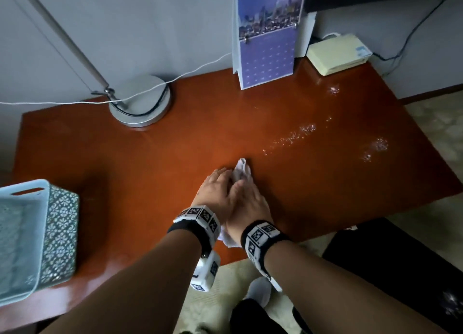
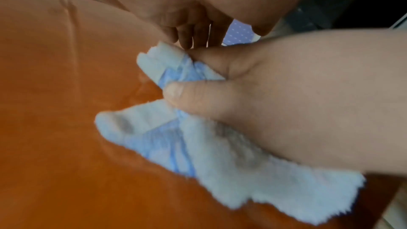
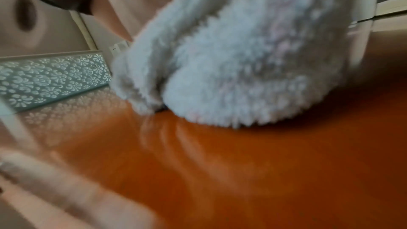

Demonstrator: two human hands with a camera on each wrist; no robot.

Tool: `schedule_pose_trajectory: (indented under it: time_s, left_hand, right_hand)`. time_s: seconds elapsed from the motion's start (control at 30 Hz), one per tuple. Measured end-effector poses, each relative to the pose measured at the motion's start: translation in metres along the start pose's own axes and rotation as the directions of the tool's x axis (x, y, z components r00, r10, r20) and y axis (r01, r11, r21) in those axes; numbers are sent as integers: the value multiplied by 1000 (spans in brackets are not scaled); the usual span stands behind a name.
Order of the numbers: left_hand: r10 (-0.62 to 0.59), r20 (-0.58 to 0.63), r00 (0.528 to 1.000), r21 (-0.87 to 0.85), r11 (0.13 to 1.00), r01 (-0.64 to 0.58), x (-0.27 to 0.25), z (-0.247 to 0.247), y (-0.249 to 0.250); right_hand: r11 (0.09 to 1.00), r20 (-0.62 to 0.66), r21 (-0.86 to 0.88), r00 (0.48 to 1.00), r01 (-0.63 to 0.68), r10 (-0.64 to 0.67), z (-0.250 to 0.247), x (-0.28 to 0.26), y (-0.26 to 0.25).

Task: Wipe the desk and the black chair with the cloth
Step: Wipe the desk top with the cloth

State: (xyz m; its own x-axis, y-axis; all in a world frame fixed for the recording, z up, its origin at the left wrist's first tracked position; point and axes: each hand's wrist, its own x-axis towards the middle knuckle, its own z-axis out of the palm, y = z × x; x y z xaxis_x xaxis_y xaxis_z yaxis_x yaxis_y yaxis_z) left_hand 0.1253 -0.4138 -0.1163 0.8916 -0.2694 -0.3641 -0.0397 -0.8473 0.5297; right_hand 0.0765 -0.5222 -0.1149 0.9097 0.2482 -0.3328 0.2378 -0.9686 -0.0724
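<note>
Left wrist: right hand (image 2: 297, 102) clenched round cloth (image 2: 231, 163); left hand (image 2: 176, 3) flat, perhaps touching it.

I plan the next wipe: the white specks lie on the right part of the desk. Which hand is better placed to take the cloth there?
Right. The right hand pinches the cloth and lies nearer the specks; the left hand only touches it.

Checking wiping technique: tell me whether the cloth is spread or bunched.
Bunched: the cloth lies crumpled in folds, pinched by the right hand.

Left hand (image 1: 216, 192) flat, right hand (image 1: 250, 203) curled.
</note>
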Motion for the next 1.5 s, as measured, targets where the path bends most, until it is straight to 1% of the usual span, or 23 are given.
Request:
schedule_pose_trajectory:
  time_s: [0.1, 0.23, 0.3, 0.43, 0.57, 0.6, 0.63, 0.7, 0.73, 0.77, 0.8, 0.83, 0.87, 0.9, 1.0, 1.07, 1.13, 1.17, 1.2, 1.27, 1.33, 1.43, 1.5]
  left_hand:
    - [-42, -36, 998, -41, 998, 41, 10, -14, -16]
    - [-75, -42, 996, -93, 993, 71, 29, -27, -25]
    - [-75, -47, 996, -96, 993, 70, 44, -29, -25]
    - [-66, -82, 994, -101, 993, 57, 77, -29, -28]
    - [-39, -47, 998, -164, 986, 30, 118, -42, -26]
    - [-26, -44, 999, -195, 981, 17, 128, -45, -25]
    - [-15, -48, 999, -211, 977, 4, 138, -47, -25]
    - [9, -73, 997, -234, 972, -26, 155, -48, -22]
    - [13, -82, 997, -252, 967, -34, 163, -49, -19]
    - [7, -85, 996, -273, 962, -30, 172, -49, -14]
    - [1, -83, 997, -295, 955, -25, 180, -50, -9]
    - [-9, -82, 997, -313, 949, -17, 189, -51, -4]
    - [-13, -80, 997, -327, 945, -14, 195, -52, 2]
    - [-21, -78, 997, -336, 942, -7, 201, -53, 7]
    - [-52, -98, 994, -295, 955, 21, 210, -45, 14]
    - [-62, -109, 992, -258, 966, 32, 213, -40, 15]
    - [-115, -133, 984, -362, 930, 59, 214, -38, 22]
    - [-125, -148, 981, -408, 911, 55, 215, -37, 28]
    - [-97, -157, 983, -425, 905, 22, 216, -35, 35]
    - [-14, -141, 990, -346, 937, -36, 218, -26, 55]
    - [22, -86, 996, -256, 966, -44, 224, -16, 78]
    - [-8, -44, 999, -160, 987, 1, 237, 0, 113]
    - [7, -51, 999, -101, 995, -12, 244, 10, 136]
  right_hand:
    - [998, -20, 57, 999, 34, -33, -12, 37, -4]
    - [987, -50, 84, 990, 136, -132, -19, 81, 3]
    - [990, -23, 60, 992, 126, -124, -14, 103, 6]
    - [989, 42, 132, 997, 62, -68, -14, 137, 16]
    - [993, 18, 60, 995, 98, -100, -27, 167, 35]
    - [991, 9, 37, 992, 127, -127, -37, 172, 42]
    - [983, 1, -8, 983, 182, -182, -43, 178, 49]
    - [967, 45, -69, 969, 245, -242, -56, 189, 66]
    - [974, 57, -20, 973, 226, -224, -60, 195, 75]
    - [982, 36, 120, 987, 149, -155, -65, 199, 85]
    - [953, 38, 301, 998, 43, -57, -68, 204, 97]
    - [913, 45, 408, 999, -12, -7, -72, 206, 108]
    - [890, 66, 455, 998, -20, -11, -76, 206, 115]
    - [892, 76, 453, 996, 0, -39, -85, 204, 121]
    - [941, 36, 322, 992, 107, -125, -95, 207, 132]
    - [934, 32, 351, 995, 73, -90, -81, 215, 138]
    - [910, 3, 415, 1000, 0, -2, -73, 220, 148]
    - [913, -6, 406, 999, -27, 33, -70, 223, 156]
    - [928, 4, 371, 999, -44, 45, -70, 225, 165]
    - [951, 28, 304, 998, -58, 52, -71, 226, 187]
    - [954, 30, 291, 997, -74, 68, -72, 224, 213]
    - [949, 47, 297, 995, -103, 93, -73, 220, 249]
    - [944, 33, 310, 994, -112, 107, -72, 218, 271]
